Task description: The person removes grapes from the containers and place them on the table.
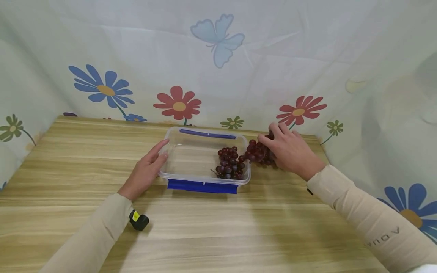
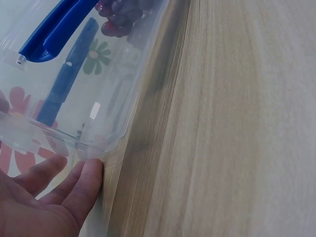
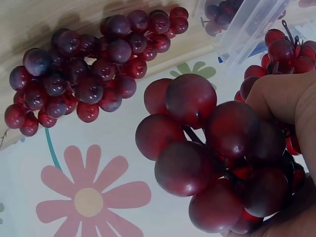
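A clear plastic container (image 1: 186, 176) with blue clips stands on the wooden table, its top uncovered. Inside, at its right end, lies one bunch of dark red grapes (image 1: 228, 163). My left hand (image 1: 145, 170) rests at the container's left side, its fingers fairly straight and near the wall in the left wrist view. Just right of the container, my right hand (image 1: 290, 149) grips another bunch of grapes (image 3: 197, 158), which shows on both sides of the fingers in the right wrist view. A further bunch of grapes (image 3: 79, 74) lies on the table close by, mostly hidden in the head view.
The wooden table (image 1: 211, 235) ends at a pale cloth backdrop (image 1: 143, 49) printed with flowers and a butterfly. More cloth hangs along the left and right sides. A black wrist device (image 1: 139, 220) sits at the left cuff.
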The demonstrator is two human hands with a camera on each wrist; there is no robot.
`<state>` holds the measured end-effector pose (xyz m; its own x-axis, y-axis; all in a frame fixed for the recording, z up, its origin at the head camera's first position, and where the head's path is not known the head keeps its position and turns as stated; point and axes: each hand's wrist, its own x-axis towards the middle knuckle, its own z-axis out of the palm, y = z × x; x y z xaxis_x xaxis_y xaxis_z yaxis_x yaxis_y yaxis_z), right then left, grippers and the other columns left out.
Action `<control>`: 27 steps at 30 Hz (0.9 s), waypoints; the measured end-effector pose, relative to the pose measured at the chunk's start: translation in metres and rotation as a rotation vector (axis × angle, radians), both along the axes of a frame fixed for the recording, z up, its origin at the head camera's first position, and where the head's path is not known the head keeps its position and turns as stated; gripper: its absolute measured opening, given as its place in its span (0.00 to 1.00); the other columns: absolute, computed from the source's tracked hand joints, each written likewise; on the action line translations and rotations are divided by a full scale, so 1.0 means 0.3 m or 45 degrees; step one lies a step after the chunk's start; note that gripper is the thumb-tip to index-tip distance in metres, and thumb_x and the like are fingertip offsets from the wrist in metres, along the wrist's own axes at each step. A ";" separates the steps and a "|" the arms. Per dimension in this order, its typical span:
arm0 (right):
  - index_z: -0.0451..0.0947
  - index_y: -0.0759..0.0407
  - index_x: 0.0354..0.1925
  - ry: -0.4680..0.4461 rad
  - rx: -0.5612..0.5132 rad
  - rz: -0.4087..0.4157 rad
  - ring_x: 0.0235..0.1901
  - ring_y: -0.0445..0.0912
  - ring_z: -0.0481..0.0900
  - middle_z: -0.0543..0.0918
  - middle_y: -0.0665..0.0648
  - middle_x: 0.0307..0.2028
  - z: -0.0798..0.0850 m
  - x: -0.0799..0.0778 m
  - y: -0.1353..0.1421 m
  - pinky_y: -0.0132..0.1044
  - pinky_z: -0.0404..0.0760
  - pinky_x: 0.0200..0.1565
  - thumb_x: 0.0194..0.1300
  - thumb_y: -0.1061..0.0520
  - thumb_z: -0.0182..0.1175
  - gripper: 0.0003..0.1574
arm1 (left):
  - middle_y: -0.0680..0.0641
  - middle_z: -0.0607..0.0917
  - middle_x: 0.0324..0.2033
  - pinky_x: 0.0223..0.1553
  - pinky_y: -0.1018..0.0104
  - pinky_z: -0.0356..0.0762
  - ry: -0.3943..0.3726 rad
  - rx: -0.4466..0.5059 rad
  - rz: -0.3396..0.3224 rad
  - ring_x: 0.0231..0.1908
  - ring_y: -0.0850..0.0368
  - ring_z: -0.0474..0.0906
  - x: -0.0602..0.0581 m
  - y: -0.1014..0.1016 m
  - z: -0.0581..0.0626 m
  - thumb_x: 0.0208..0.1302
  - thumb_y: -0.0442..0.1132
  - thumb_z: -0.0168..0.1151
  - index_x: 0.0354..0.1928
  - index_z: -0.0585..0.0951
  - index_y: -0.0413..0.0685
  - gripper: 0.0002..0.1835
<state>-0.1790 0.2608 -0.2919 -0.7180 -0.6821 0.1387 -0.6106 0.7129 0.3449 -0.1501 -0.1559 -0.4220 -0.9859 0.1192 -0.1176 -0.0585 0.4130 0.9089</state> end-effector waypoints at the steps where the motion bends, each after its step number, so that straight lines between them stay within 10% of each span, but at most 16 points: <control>1: 0.73 0.52 0.55 0.000 -0.003 0.000 0.45 0.59 0.73 0.73 0.63 0.46 -0.003 0.001 0.005 0.48 0.76 0.26 0.61 0.68 0.68 0.27 | 0.46 0.57 0.83 0.76 0.29 0.56 0.000 0.002 0.000 0.80 0.36 0.57 0.000 0.001 0.000 0.81 0.63 0.44 0.82 0.55 0.78 0.32; 27: 0.76 0.53 0.57 -0.265 -0.095 -0.112 0.50 0.58 0.73 0.73 0.64 0.47 -0.104 0.007 0.065 0.52 0.84 0.48 0.59 0.64 0.72 0.29 | 0.46 0.57 0.83 0.76 0.29 0.56 -0.016 -0.012 0.001 0.80 0.35 0.58 0.011 0.000 0.013 0.77 0.70 0.43 0.80 0.54 0.85 0.33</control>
<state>-0.1770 0.2804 -0.3230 -0.7925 -0.6092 0.0291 -0.5975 0.7852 0.1627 -0.1469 -0.1560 -0.4181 -0.9844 0.1175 -0.1312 -0.0702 0.4213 0.9042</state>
